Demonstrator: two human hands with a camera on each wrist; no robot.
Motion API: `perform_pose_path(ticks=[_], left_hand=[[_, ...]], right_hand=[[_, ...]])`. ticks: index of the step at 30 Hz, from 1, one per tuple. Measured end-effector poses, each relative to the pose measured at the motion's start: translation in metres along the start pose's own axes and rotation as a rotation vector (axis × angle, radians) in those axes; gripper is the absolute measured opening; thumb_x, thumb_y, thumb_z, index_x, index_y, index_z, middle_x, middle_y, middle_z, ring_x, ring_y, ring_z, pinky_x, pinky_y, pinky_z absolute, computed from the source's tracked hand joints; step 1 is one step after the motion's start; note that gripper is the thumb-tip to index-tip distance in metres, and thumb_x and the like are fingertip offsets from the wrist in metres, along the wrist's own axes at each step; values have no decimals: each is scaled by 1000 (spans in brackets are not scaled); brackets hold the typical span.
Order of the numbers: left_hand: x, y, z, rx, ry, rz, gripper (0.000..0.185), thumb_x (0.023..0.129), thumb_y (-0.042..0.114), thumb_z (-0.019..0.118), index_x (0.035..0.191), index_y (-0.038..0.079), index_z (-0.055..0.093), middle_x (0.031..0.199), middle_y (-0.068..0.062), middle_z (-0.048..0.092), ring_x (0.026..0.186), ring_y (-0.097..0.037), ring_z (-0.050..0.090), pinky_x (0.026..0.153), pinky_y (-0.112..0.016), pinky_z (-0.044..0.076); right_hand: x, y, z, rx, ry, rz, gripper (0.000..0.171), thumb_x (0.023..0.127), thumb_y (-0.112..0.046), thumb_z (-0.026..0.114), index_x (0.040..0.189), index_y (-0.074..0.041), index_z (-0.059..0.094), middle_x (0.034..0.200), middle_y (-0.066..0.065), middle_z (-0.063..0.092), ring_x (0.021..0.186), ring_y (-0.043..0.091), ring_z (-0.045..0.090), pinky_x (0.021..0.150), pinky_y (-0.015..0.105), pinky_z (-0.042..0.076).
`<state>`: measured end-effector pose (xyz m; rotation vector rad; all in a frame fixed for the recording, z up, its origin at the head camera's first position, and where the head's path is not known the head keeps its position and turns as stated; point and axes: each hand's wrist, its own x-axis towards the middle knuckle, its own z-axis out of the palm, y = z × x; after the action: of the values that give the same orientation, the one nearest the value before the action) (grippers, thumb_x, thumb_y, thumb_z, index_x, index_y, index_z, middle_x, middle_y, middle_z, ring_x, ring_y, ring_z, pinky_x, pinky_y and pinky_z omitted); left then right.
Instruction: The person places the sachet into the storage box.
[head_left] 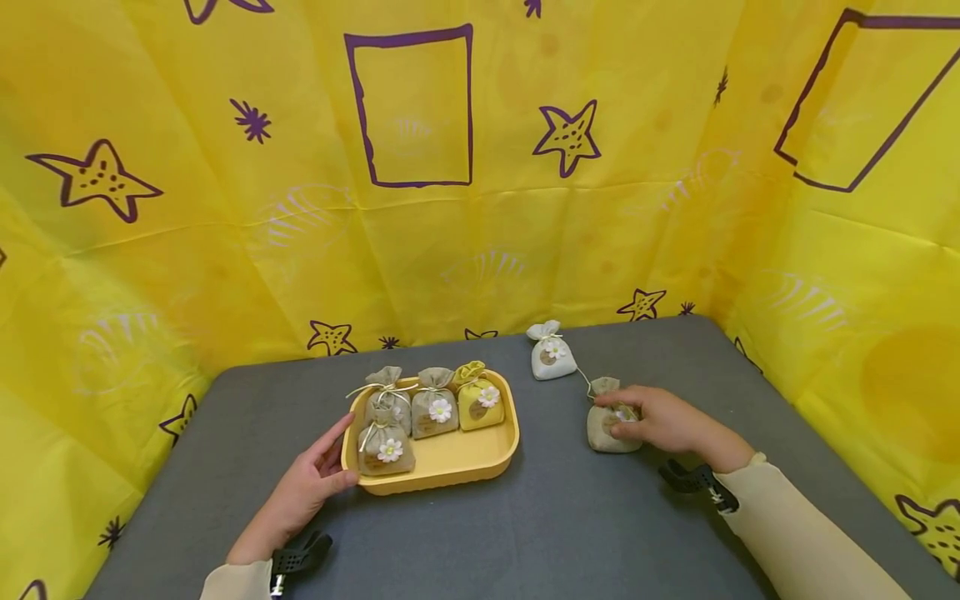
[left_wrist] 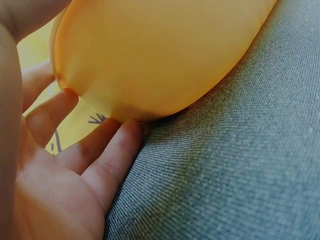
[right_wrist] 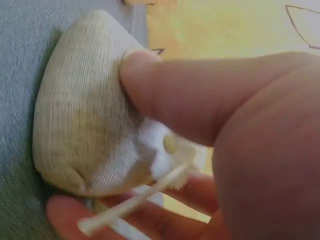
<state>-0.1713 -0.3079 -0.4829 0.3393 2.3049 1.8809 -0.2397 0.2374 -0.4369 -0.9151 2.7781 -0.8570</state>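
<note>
My left hand (head_left: pixel 315 475) holds the left end of a yellow tray (head_left: pixel 465 475), thumb at the front rim. In the left wrist view its fingertips (left_wrist: pixel 131 131) touch the tray's outer wall. Inside the tray sit two grey-beige sachets (head_left: pixel 433 417) (head_left: pixel 386 454) with white flowers, another drawstring sachet (head_left: pixel 386 383) partly hidden behind the front one, and a yellow sachet (head_left: pixel 480 408). On the right, my right hand (head_left: pixel 663 421) pinches a beige sachet (head_left: pixel 611 440) on the table. The right wrist view shows the thumb pressing the sachet's cloth (right_wrist: pixel 85 100), fingers at its other side.
A white sachet (head_left: pixel 552 358) with a flower stands near the table's back edge, left of my right hand. A thin cord (head_left: pixel 585 379) runs between it and the beige one. Yellow printed cloth (head_left: pixel 420 250) hangs behind the grey table (head_left: pixel 525 533) and along both sides.
</note>
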Motion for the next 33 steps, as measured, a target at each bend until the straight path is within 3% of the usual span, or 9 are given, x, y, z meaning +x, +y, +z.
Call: perform_pose_path(ticks=[3,10,17,24,33], left_hand=[[0,0,0,-1,0,-1,80,96,8,67,160,11,20,162,-22,13,142,-35,25,96,-21,43],[0,0,1,-5,-6,11,80,96,7,68,160,11,20,161,-24,14,138,-18,35,97,-22,43],[0,0,0,7,-3,7,80,96,8,67,160,11,20,161,-23,15,141,-32,28,97,-20,42],[0,0,0,13,1,4,79,96,8,67,160,12,20,162,-23,15,141,-36,26,97,-21,42],[-1,2,-1,8,-5,5,80,96,8,67,160,12,20,161,-25,15,134,-14,41,95,-23,45]], right_hand=[[0,0,1,-16,34,16,36,89,-20,77,124,-14,71,118,3,66,99,20,59,81,42,48],[2,-3,0,-125,262,103,30,85,-11,80,114,-10,75,98,4,63,83,22,57,73,42,48],[10,-17,-1,-132,347,132,31,85,-18,81,115,-13,76,99,5,65,85,26,60,74,47,48],[27,-54,1,-88,407,104,33,82,-18,84,114,-15,77,95,0,62,78,18,55,68,39,45],[57,-127,9,45,379,-39,31,85,-23,82,116,-22,77,96,-8,59,77,12,51,65,34,45]])
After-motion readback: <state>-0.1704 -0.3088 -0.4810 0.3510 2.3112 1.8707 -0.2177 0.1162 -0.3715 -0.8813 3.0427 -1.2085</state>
